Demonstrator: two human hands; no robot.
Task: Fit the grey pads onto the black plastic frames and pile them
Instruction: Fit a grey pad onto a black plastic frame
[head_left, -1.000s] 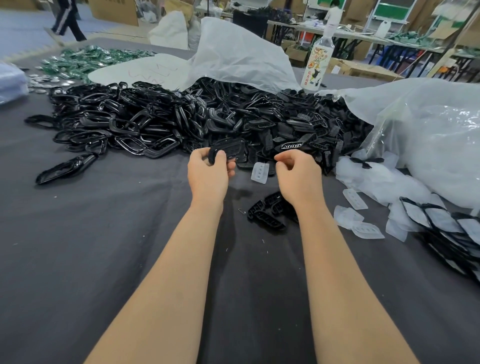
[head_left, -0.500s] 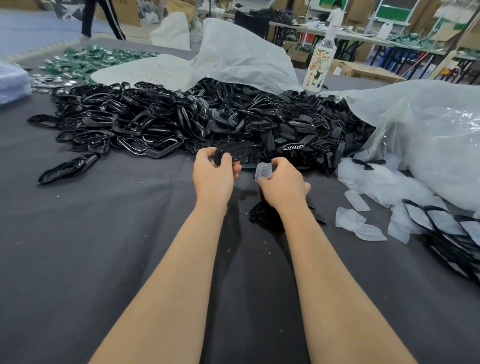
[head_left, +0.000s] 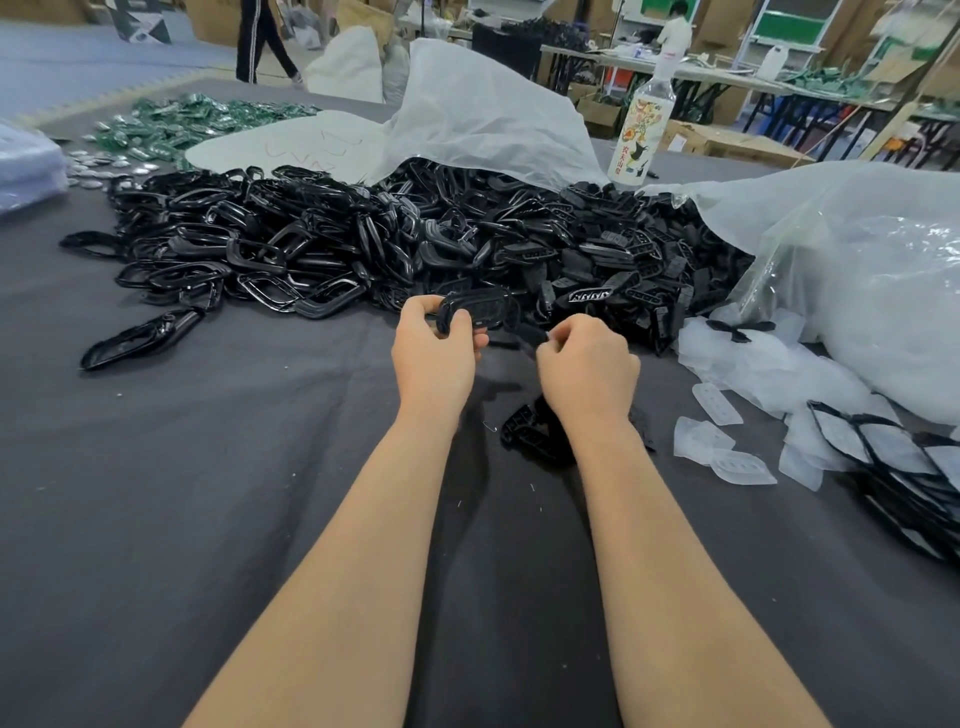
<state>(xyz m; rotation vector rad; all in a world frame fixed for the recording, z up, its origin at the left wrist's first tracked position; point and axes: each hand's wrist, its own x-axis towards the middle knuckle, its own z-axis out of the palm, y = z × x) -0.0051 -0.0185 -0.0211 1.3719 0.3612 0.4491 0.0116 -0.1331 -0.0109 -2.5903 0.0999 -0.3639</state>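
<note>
Two fists; left (head_left: 434, 358) (round frame (head_left: 475, 309)); right (head_left: 587, 371)

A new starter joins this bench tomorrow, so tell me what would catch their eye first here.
The great heap of black plastic frames sprawling across the far side of the grey table draws the eye first. In front of it, at centre, the left hand grips one black frame with the right hand curled beside it. To the right, pale pads lie by a clear bag, near a pile of fitted pieces.
</note>
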